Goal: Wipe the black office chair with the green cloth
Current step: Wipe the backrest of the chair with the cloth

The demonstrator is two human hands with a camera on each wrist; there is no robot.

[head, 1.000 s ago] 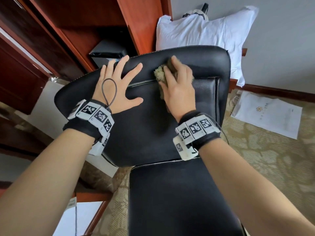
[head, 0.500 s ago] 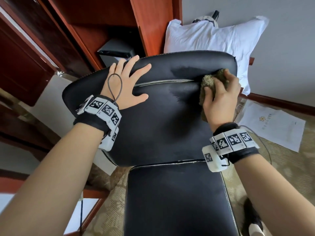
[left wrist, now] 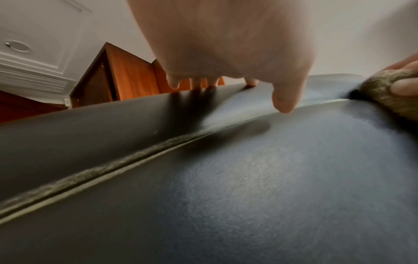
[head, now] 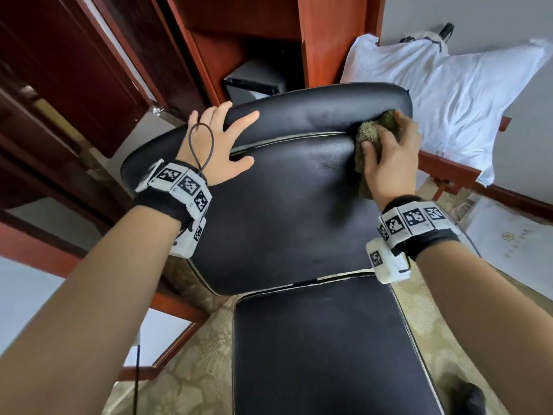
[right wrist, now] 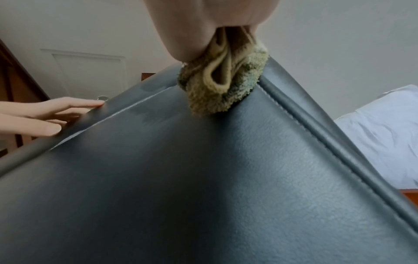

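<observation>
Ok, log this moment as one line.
right hand: presses bunched green terry cloth at backrest seam, right end | left hand: flat, bracing black leather office chair | stage: wiping

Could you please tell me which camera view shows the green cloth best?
The right wrist view: the bunched green cloth fills the centre, pressed on the black chair. The head view shows it partly covered by the right hand; the left wrist view catches only its edge.

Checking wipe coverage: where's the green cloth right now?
In the head view the green cloth sits bunched under the right hand, pressed on the black office chair backrest's upper right corner at the seam, across from the left hand.
</observation>
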